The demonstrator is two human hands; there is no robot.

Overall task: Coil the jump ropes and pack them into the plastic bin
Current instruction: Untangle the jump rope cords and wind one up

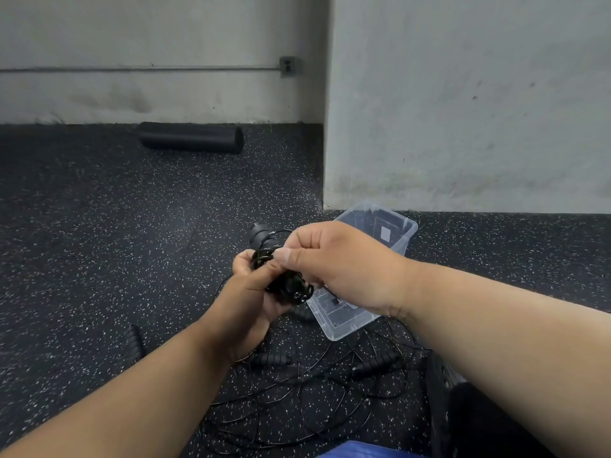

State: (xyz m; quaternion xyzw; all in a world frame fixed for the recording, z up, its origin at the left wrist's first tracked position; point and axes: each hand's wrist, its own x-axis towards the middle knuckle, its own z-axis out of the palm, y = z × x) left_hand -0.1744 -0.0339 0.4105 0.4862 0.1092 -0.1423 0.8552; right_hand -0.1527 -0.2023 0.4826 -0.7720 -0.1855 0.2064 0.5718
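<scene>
The jump ropes (pixel 297 385) and the foam roller (pixel 191 137) are black, the floor (pixel 99 226) black speckled with white. The plastic bin (pixel 344 320) is clear, the wall (pixel 463 94) smudged grey.

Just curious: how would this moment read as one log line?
left hand: holds rope bundle | right hand: pinches cord | bin: no coil inside | loose ropes: floor

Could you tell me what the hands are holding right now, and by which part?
The left hand grips the jump rope round its cord-wrapped handles; the right hand pinches its thin cord.
</scene>
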